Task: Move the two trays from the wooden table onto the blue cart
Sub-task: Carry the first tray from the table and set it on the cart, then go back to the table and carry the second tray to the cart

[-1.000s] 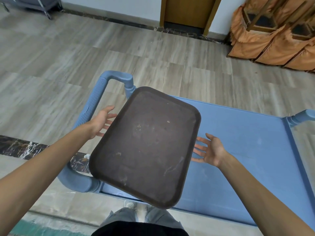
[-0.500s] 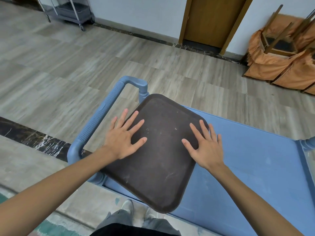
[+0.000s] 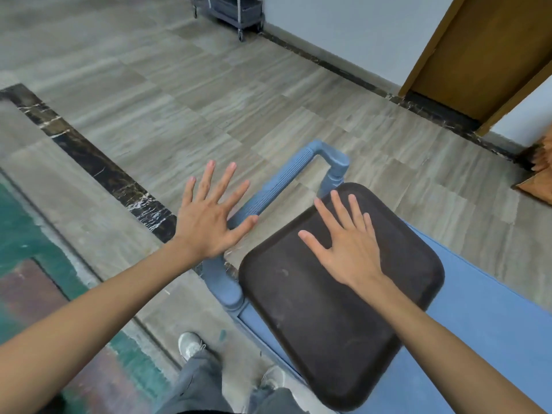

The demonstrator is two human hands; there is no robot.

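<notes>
Brown tray (image 3: 343, 309) is laid on blue cart (image 3: 493, 324), beside its handle (image 3: 277, 183), long axis skewed to cart edge | right hand (image 3: 346, 249) is spread flat over tray, grasping nothing | left hand (image 3: 209, 216) is open, clear of tray, beyond handle | second tray and wooden table not seen

The dark brown tray (image 3: 337, 300) covers the left end of the blue cart (image 3: 490, 324), leaving bare deck to its right. The cart's handle (image 3: 277, 186) bars the left side, with open floor (image 3: 185, 94) beyond.
</notes>
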